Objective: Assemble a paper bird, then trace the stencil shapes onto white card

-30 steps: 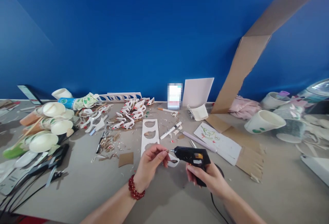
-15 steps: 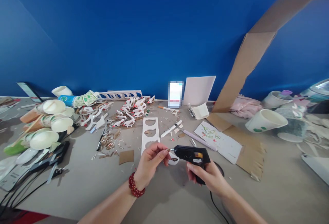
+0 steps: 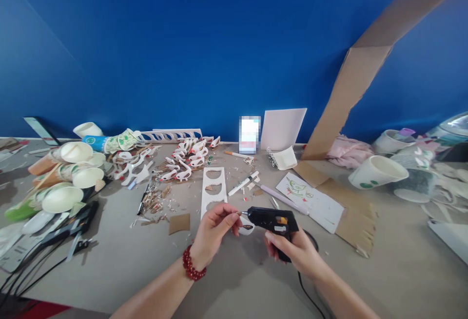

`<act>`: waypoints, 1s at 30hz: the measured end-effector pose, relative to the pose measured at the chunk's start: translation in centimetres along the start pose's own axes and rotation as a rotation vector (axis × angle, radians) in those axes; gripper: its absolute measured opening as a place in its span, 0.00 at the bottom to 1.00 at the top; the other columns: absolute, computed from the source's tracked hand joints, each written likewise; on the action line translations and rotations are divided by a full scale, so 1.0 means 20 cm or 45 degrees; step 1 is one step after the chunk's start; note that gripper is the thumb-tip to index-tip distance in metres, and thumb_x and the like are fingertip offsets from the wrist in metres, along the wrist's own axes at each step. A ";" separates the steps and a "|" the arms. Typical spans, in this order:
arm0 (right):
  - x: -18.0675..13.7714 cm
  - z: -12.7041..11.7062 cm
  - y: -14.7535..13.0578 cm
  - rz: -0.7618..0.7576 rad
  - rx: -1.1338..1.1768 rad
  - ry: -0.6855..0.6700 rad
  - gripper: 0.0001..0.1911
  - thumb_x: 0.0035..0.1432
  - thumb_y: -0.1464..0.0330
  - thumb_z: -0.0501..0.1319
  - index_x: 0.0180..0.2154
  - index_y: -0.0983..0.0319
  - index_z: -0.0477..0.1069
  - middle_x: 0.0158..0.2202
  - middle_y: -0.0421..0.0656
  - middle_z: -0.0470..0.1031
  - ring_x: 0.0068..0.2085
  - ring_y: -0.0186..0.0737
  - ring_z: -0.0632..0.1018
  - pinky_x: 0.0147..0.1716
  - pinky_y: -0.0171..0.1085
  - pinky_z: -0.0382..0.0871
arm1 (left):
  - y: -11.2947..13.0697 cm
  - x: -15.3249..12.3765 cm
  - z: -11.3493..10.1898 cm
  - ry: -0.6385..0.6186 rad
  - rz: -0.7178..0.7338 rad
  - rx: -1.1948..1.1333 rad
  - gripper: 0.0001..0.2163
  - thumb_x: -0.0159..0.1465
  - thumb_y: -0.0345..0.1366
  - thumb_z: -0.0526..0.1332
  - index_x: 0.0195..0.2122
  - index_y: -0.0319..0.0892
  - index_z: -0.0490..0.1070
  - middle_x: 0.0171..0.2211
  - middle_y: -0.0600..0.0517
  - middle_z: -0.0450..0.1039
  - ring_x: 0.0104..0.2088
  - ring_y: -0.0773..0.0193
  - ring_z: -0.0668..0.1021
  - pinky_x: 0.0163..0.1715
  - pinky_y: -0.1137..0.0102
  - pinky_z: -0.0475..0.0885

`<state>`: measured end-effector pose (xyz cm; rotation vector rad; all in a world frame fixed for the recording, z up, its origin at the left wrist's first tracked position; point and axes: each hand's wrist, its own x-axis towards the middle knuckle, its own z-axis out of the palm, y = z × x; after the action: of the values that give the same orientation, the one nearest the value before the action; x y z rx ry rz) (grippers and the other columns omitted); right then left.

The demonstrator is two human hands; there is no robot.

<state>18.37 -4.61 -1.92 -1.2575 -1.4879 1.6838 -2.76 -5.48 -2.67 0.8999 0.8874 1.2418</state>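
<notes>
Now my right hand (image 3: 297, 250) grips a glue gun (image 3: 271, 219); my left hand (image 3: 218, 229) pinches a scrap (image 3: 240, 213). The nozzle (image 3: 245, 213) faces it.

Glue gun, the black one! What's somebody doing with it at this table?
A person grips the black glue gun in their right hand, its metal nozzle pointing at the left hand. The left hand pinches a tiny brownish piece right by the nozzle, too small to make out clearly. A white cutout is close below the nozzle. Farther back on the table lie many white bird-shaped pieces.
</notes>
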 end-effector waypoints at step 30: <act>0.00 0.00 0.02 -0.088 -0.104 0.016 0.23 0.57 0.51 0.61 0.23 0.63 0.67 0.20 0.42 0.72 0.21 0.33 0.70 0.20 0.32 0.64 | 0.03 -0.01 0.00 0.064 0.133 0.298 0.11 0.63 0.42 0.63 0.30 0.39 0.71 0.25 0.53 0.72 0.24 0.69 0.73 0.27 0.74 0.68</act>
<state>18.52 -4.74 -2.26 -1.2422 -1.5884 1.5825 -2.91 -5.71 -2.12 1.1169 1.0526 1.2713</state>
